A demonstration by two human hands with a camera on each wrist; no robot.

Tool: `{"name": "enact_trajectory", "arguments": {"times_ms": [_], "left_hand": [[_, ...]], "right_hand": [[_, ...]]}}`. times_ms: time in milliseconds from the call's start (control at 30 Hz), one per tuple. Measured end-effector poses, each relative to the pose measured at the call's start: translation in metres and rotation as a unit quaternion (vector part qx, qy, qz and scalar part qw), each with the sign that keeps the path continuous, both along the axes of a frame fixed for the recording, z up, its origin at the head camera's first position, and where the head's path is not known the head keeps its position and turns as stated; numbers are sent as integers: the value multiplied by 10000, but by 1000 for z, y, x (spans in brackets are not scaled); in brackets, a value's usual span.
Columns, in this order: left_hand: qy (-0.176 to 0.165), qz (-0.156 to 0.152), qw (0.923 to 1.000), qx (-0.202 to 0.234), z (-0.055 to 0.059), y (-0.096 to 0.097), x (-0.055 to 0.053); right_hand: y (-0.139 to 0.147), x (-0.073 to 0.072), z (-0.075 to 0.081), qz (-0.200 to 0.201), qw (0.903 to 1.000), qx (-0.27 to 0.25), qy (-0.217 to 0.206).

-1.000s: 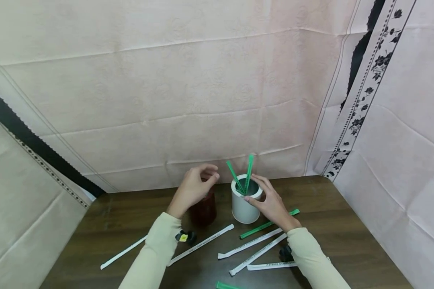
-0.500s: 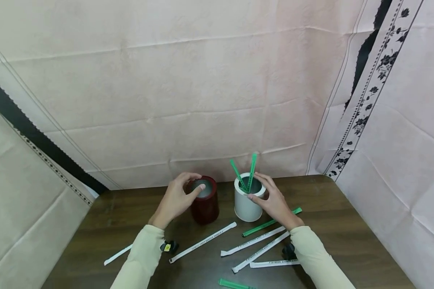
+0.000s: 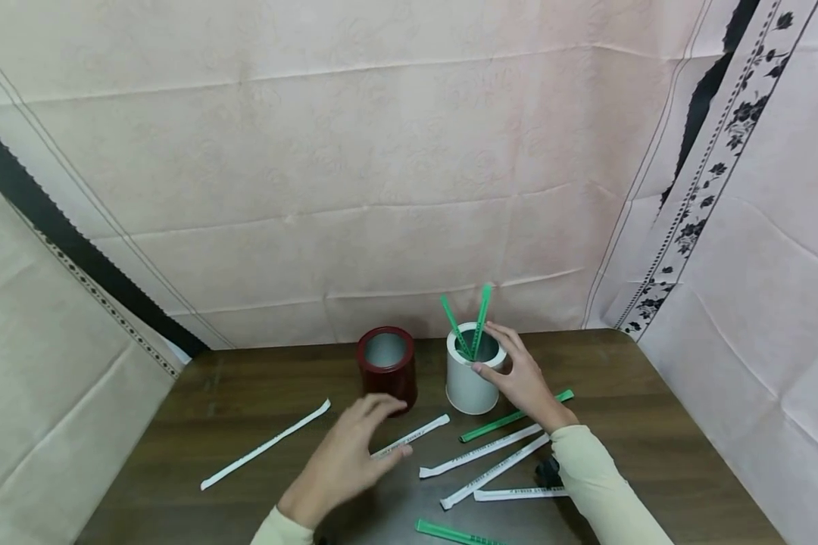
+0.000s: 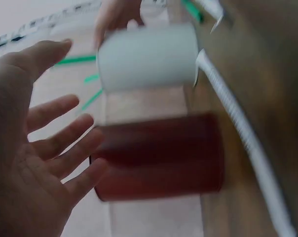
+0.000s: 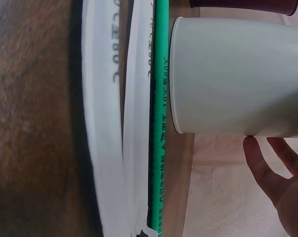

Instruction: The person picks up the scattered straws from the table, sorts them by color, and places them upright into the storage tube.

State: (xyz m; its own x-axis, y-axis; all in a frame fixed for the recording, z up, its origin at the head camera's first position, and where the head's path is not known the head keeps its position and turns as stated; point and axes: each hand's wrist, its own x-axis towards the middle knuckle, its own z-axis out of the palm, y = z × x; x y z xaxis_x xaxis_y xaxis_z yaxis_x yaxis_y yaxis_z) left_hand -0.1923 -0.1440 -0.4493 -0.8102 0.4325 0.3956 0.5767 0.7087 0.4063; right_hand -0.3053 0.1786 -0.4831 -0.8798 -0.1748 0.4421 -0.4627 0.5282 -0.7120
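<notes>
In the head view my left hand [image 3: 351, 458] hovers over the table with its fingers spread and nothing in them. It partly covers a white wrapped straw [image 3: 419, 433] and the foot of the dark red cup [image 3: 385, 369]. My right hand [image 3: 521, 377] holds the white cup [image 3: 473, 386] at its right side, with the thumb at the near rim and fingers farther back. Green straws [image 3: 482, 318] stand leaning inside that cup. The left wrist view, blurred, shows my open left hand [image 4: 50, 143] beside the red cup [image 4: 159, 158].
White wrapped straws [image 3: 480, 452] and a green straw [image 3: 491, 428] lie in front of the white cup. Another white straw [image 3: 266, 445] lies at the left, and a green one [image 3: 453, 532] near the front. A pale cloth [image 3: 382, 151] hangs behind the wooden table [image 3: 654, 454].
My left hand has left the red cup's rim and come down toward the front of the table, uncovering the cup's opening. The right hand stays at the white cup.
</notes>
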Motion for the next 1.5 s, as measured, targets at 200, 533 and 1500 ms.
{"name": "enact_trajectory", "arguments": {"times_ms": [200, 533, 1500], "left_hand": [[-415, -1135, 9900, -731, -24, 23, 29], [409, -2359, 9503, -1992, -67, 65, 37], [-293, -1436, 9875, -576, 10, 12, 45]], "right_hand": [[-2, 2, 3, 5, 9999, -35, -158], [0, 1, 3, -36, 9999, -43, -157], [-1, 1, -1, -36, 10000, -22, -74]]}}
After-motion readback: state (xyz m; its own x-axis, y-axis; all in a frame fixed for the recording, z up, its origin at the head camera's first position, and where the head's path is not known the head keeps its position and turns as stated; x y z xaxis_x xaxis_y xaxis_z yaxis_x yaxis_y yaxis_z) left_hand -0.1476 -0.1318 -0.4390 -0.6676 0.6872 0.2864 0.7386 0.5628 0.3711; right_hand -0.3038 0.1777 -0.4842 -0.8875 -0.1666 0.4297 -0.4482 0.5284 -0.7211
